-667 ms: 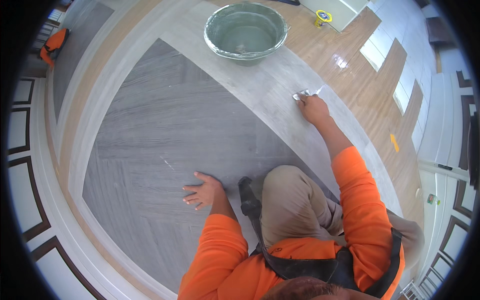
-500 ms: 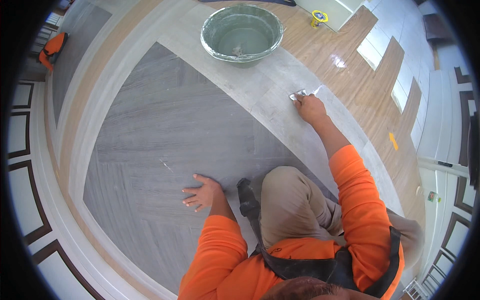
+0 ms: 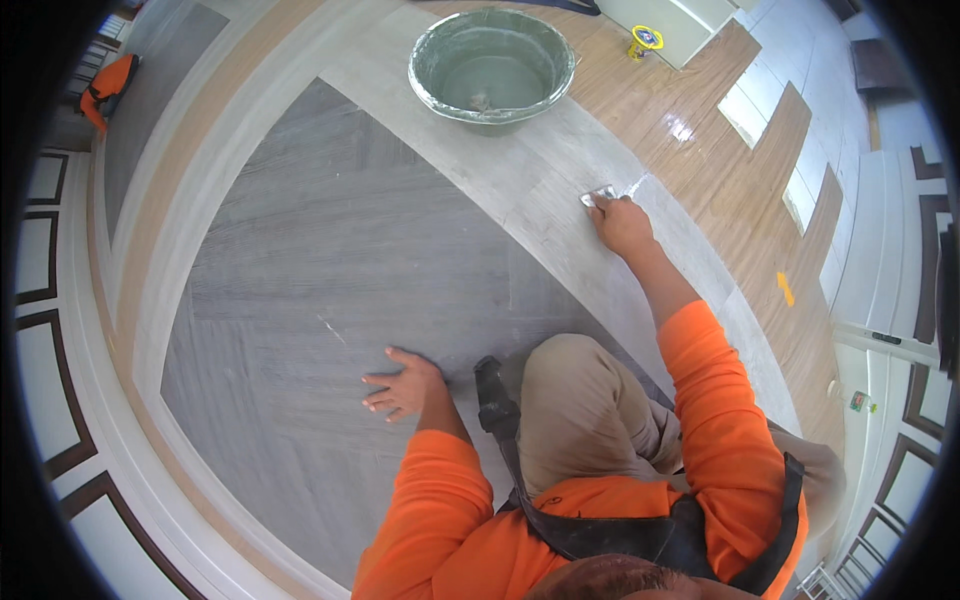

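My left hand (image 3: 405,384) rests palm down on the dark grey floor tiles (image 3: 330,250), its fingers spread and nothing in it. Out to the right, my right hand (image 3: 622,228) is closed around a small putty knife (image 3: 599,196); its handle is hidden in the fingers. The knife's metal blade is down at the light grey tile border (image 3: 560,215). Just beyond that hand, a wet white streak (image 3: 632,187) marks the tile. A round green basin (image 3: 416,92) stands ahead on the border, with milky liquid and a small lump inside.
Wood-look planks (image 3: 690,140) run along the right, meeting white tiles (image 3: 790,60) in a stepped edge. A small yellow container (image 3: 645,41) stands beyond the basin. Another person (image 3: 108,88) in orange bends at the far left. Panelled white walls (image 3: 50,390) border the floor.
My view has shifted slightly, so the basin and planks sit a little farther right. Both hands stay in nearly the same places, the right still gripping the putty knife.
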